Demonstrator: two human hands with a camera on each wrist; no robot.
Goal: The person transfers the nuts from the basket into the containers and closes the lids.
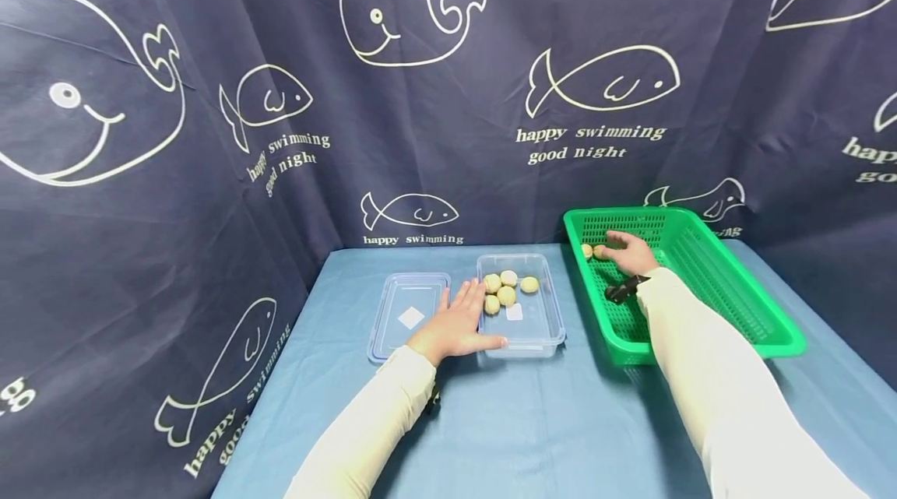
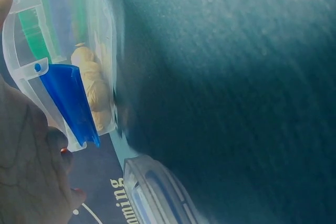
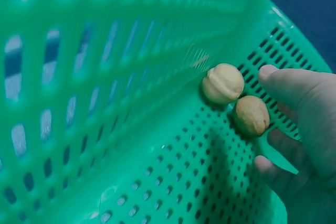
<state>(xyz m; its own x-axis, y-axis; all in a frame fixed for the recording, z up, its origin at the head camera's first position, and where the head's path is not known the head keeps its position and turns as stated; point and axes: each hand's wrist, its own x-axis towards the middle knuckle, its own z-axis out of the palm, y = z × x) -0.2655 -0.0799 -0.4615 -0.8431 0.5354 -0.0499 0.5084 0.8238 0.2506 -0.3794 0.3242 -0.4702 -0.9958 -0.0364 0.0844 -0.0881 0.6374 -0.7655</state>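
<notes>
Two walnuts lie side by side in the far left corner of the green basket. My right hand reaches down into the basket beside them. Its thumb and fingers are spread apart around the nearer walnut, with a gap showing between them and the nut. At the left side of the clear plastic box, my left hand rests with straight fingers along the rim. Several walnuts sit in the back part of that box. A blue clip shows on its side in the left wrist view.
A clear lid with a pale blue edge lies on the table left of the box. The blue cloth covers the table. Behind and at the sides hangs a dark curtain with whale and fish drawings.
</notes>
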